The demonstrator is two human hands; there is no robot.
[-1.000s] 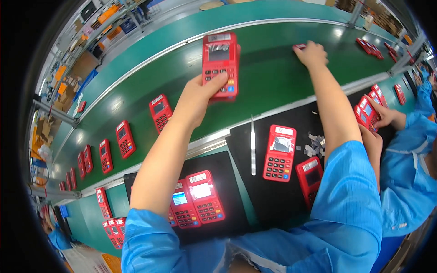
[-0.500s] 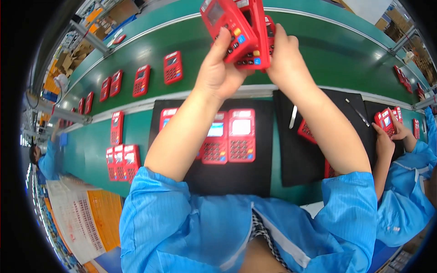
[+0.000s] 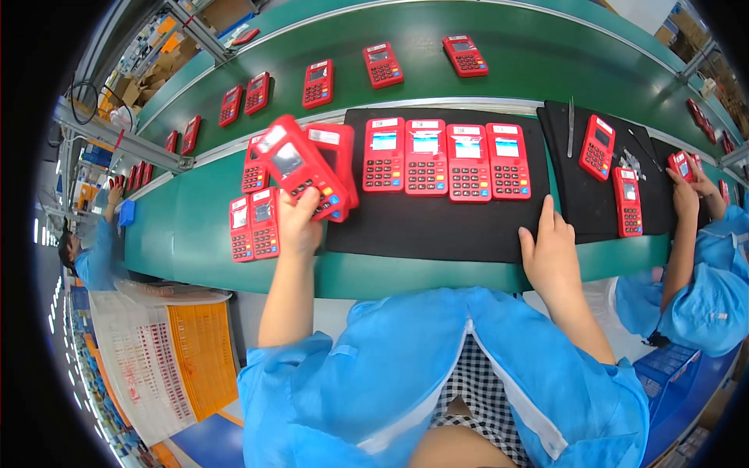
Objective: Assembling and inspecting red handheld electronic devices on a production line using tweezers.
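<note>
A: Where are the handheld terminals now?

B: At least two red terminals (image 3: 303,168) are in the left hand (image 3: 300,222), gripped near their lower ends, thumb across the front one; the fingers behind are hidden

A: And the right hand (image 3: 550,253)?

B: Its fingers are loosely extended, apparently gripping nothing, near the edge of the black mat (image 3: 406,234); I can't tell whether they touch it

A: What could go wrong?

B: The held pair fans apart and tilts, so a loose pinch could let one slide out, and the thumb might press keys by accident

A: Anything in the way?

B: A row of four lit terminals (image 3: 454,164) fills the mat's far part, and a bench pair (image 3: 266,222) sits just left of the hand, where a low swing could knock it. Tweezers (image 3: 571,129) and pale scraps (image 3: 630,164) lie to the right, beyond them a co-worker's hands (image 3: 690,187)
</note>
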